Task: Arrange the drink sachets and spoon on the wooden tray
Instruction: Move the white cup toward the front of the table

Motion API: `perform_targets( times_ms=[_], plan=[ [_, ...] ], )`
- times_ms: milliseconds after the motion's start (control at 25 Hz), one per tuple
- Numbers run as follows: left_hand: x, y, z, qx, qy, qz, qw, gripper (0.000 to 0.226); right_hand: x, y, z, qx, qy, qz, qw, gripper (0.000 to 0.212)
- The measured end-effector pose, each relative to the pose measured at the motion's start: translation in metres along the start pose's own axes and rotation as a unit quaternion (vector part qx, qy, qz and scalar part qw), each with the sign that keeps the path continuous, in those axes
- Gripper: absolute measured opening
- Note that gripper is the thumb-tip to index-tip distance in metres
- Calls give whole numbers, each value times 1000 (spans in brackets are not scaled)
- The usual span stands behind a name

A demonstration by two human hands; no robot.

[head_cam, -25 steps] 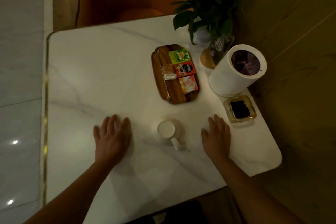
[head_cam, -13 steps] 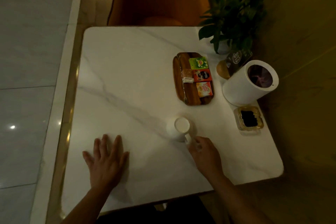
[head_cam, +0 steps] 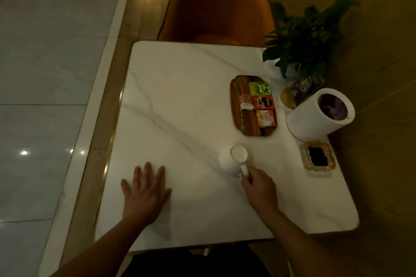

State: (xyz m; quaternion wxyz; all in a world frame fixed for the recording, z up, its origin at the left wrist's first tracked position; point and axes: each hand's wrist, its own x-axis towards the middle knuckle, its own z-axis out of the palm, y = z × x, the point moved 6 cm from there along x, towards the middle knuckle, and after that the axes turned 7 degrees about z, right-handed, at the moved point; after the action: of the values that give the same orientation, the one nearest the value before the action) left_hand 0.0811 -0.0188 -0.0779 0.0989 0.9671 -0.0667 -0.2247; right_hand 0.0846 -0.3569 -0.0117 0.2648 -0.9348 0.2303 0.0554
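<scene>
The wooden tray [head_cam: 236,117] lies at the table's right side. On it sit a green sachet [head_cam: 259,88], a red sachet [head_cam: 263,102] and a yellow-red sachet [head_cam: 265,118] in a column, with small sugar packets [head_cam: 246,102] beside them and a thin metal spoon [head_cam: 240,105] along the left. A white mug [head_cam: 231,159] stands below the tray. My right hand [head_cam: 258,186] grips the mug's handle. My left hand [head_cam: 145,193] lies flat, fingers spread, on the white marble table [head_cam: 180,96].
A white cylindrical bin [head_cam: 315,119] lies at the right edge, with a glass ashtray [head_cam: 317,156] below it. A potted plant [head_cam: 308,36] and a number sign [head_cam: 306,86] stand at the far right corner. An orange chair [head_cam: 216,7] faces me.
My right hand moved left from the bare tabletop and closed on the mug's handle. The view pulled back and up. My left hand stays flat.
</scene>
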Motion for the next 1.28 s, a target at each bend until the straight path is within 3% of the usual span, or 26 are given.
perform_targets(
  times_ms=[80,160,240,320,400,480,560,760,920,1040,1160,1280],
  plan=[
    [0,-3,2,-1,-5,2,1000,80,0,-9,-4,39,-3,21,999,32],
    [1,-1,1,-10,-15,0,1000,82,4,-14,-4,185,-36,111,976,23],
    [3,7,-8,-35,-27,-26,999,82,1,-22,4,393,-78,229,887,18],
    [3,20,-24,-150,5,-52,987,61,-8,-39,20,529,-120,309,781,11],
    [-7,40,-37,-370,37,-81,925,23,-21,-58,39,597,-165,346,705,11],
    [-18,63,-46,-519,28,-110,847,24,-36,-74,57,625,-201,367,659,16],
    [-24,75,-50,-571,40,-127,810,25,-48,-85,73,627,-230,380,640,14],
    [-28,74,-53,-586,83,-150,792,17,-68,-98,101,609,-295,366,639,16],
    [-28,63,-55,-541,139,-169,812,26,-77,-106,112,605,-356,340,626,19],
    [-22,57,-53,-535,137,-174,815,23,-74,-103,117,578,-377,332,643,22],
    [-17,48,-51,-532,151,-199,809,14,-71,-95,116,496,-383,298,721,23],
    [-12,39,-52,-526,157,-200,812,11,-56,-64,99,375,-303,188,856,15]
  ],
)
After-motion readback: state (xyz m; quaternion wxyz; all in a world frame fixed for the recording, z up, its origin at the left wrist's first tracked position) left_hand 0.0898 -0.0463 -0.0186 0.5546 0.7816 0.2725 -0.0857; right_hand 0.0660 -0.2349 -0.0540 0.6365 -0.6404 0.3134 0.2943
